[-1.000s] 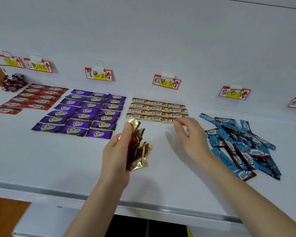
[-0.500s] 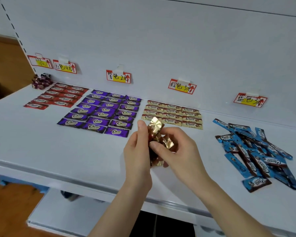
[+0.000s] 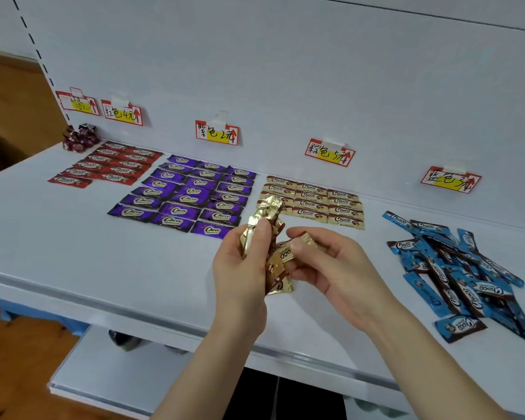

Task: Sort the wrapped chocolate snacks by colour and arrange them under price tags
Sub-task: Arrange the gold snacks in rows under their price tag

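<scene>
My left hand grips a bunch of gold-wrapped chocolate snacks upright above the shelf. My right hand pinches one gold snack at the edge of that bunch. Behind the hands, gold snacks lie in neat rows under the third price tag. Purple snacks lie in rows under their tag, and red snacks under theirs. A loose heap of blue snacks lies at the right below the blue tag.
The white shelf has a front lip close to my forearms. A small pile of dark red twisted candies sits at the far left under another tag. A lower white shelf shows beneath.
My right hand came back from the gold rows to the bunch in my left hand and now pinches one gold snack there. The view has swung left.
</scene>
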